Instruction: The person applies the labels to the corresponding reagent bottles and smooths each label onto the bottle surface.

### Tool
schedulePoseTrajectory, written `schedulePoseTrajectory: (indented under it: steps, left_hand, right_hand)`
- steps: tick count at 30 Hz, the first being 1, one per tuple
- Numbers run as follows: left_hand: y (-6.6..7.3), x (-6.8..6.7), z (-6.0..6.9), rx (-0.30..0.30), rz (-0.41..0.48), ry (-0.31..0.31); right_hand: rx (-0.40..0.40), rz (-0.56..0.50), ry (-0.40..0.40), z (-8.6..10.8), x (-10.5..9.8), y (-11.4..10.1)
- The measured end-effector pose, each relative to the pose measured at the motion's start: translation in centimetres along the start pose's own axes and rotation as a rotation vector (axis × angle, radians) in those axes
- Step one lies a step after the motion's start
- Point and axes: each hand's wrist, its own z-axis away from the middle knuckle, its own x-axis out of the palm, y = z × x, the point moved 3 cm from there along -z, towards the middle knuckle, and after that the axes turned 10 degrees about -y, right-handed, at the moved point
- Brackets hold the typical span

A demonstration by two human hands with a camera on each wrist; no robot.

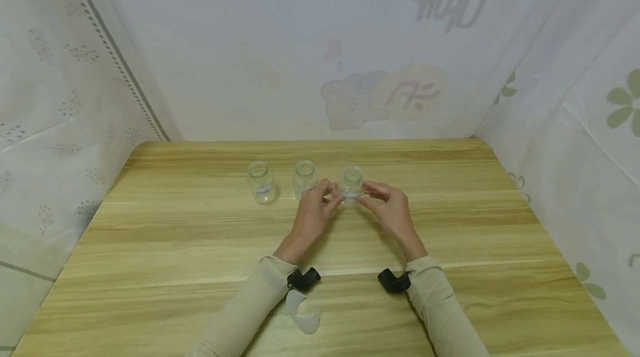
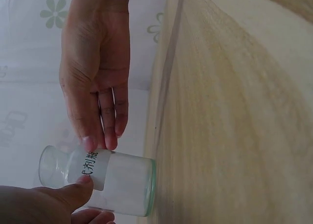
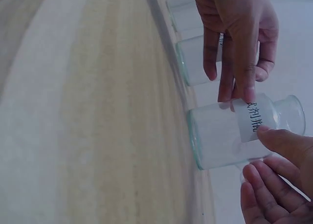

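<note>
Between the two hands stands an upright clear glass bottle (image 1: 353,175), wide-mouthed, bearing a white label (image 2: 100,171) with dark printed characters. My left hand (image 1: 313,210) is on its left side, the straight thumb pressing one end of the label. From the right, my right hand (image 1: 392,211) lays its thumb on the label's other end; its other fingers (image 3: 264,185) are loosely bent beside the glass. The bottle's base rests on the table. Two similar labelled glass bottles stand to the left: a middle one (image 1: 304,174), partly behind my left hand, and a far-left one (image 1: 261,182).
A curved white strip (image 1: 306,321) lies on the wooden table (image 1: 175,257) near the left sleeve. Black devices (image 1: 303,279) are strapped at both wrists. Patterned cloth walls (image 1: 240,68) border the table's back and sides.
</note>
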Motion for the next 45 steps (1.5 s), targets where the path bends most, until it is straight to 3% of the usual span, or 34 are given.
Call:
schedulePoseTrajectory:
  steps: [10,21,38,45]
  left_hand:
    - [0.0,-0.2,0.0,0.030,-0.026,-0.014]
    - [0.1,0.0,0.0,-0.049,0.032,-0.058]
    - [0.2,-0.4,-0.4,-0.019,-0.011,-0.072]
    - [0.3,-0.4,-0.1,-0.056,0.068,-0.128]
  right_hand:
    - [0.010,-0.047,-0.029,0.0,-0.3,0.1]
    - [0.018,-0.037,-0.060,0.1,-0.3,0.2]
    - [-0.013,-0.049,-0.062,-0.1,-1.1,0.2]
    - [-0.003,-0.094,-0.070,-0.2,-0.7,0.2]
